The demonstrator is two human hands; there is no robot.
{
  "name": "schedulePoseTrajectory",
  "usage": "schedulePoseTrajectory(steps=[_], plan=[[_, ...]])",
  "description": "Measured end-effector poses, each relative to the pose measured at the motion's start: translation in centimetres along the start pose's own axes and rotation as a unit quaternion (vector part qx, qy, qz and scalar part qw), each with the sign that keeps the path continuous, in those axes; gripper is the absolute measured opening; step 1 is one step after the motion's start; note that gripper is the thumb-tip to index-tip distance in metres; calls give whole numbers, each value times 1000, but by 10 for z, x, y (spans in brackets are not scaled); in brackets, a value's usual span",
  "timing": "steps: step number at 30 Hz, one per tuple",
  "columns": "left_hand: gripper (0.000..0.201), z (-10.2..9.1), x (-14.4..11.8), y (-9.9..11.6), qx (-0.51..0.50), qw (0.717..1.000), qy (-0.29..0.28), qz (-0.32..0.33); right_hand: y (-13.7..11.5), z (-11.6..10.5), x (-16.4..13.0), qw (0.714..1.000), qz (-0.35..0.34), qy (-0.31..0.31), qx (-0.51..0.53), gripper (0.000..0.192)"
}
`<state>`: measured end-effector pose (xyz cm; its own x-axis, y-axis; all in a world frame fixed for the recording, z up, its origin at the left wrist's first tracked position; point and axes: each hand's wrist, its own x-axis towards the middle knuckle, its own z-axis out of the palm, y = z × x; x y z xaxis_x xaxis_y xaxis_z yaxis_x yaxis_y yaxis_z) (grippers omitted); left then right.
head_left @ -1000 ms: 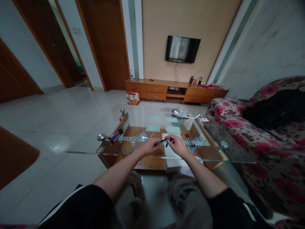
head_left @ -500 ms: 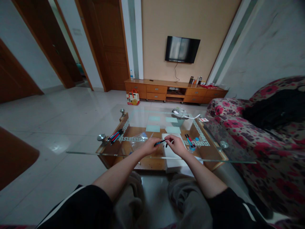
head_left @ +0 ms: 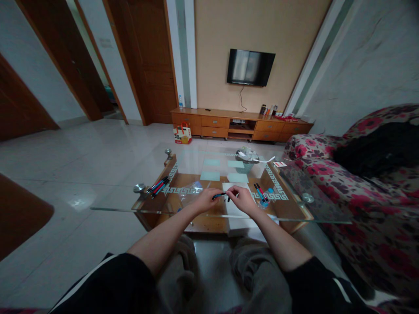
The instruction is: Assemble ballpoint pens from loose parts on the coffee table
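The left hand (head_left: 205, 200) has its grip closed narrow on one end of a slim blue-and-black pen (head_left: 218, 195), and the right hand (head_left: 242, 199) pinches the other end of that pen, with a small black piece showing just under its fingertips (head_left: 233, 190); what that piece is cannot be told. The pen lies nearly level between the two hands, held just above the clear glass top of the low wood-framed bench (head_left: 108, 208), near its front edge.

Far to the left on the bench lies a loose bundle of red, blue and black pens (head_left: 158, 186), well apart from the hands, beside a round metal stud (head_left: 139, 188) at the corner. Between that bundle and the left hand sits a crumpled clear plastic bag (head_left: 190, 191). Under the right hand a flat white sheet of paper (head_left: 236, 210) rests on the glass. Just right of the right hand lie a few more red and blue pens (head_left: 262, 192) next to a small blue round cap-like piece (head_left: 270, 190). Further back stands a small pale green mesh basket (head_left: 246, 166) with crumpled white stuff in it. At the far right is a sofa in red floral cloth (head_left: 366, 205).
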<state>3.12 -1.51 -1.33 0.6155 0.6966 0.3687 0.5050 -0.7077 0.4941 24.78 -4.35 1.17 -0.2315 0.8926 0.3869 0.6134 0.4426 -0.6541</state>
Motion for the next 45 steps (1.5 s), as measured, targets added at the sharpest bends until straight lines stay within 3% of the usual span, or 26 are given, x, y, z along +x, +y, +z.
schedulePoseTrajectory(steps=[7,15,21,27,33,40,45], plan=[[34,4,0,-3,13,1000,10,13,-1,-1,-1,999,17,-3,-42,38],[31,3,0,-4,14,1000,-3,1,2,0,0,999,-28,17,-40,9],[24,2,0,-2,29,1000,2,0,4,0,1,998,-32,-8,-48,32],[19,-3,0,7,26,1000,-1,-10,8,3,0,999,-29,-4,-27,9],[22,-2,0,6,27,1000,5,-10,8,2,1,998,-39,-11,-37,31],[25,-1,0,2,20,1000,-3,5,7,3,0,999,-27,-13,-31,7],[24,2,0,-1,23,1000,4,10,8,3,1,998,-39,-26,-39,33]])
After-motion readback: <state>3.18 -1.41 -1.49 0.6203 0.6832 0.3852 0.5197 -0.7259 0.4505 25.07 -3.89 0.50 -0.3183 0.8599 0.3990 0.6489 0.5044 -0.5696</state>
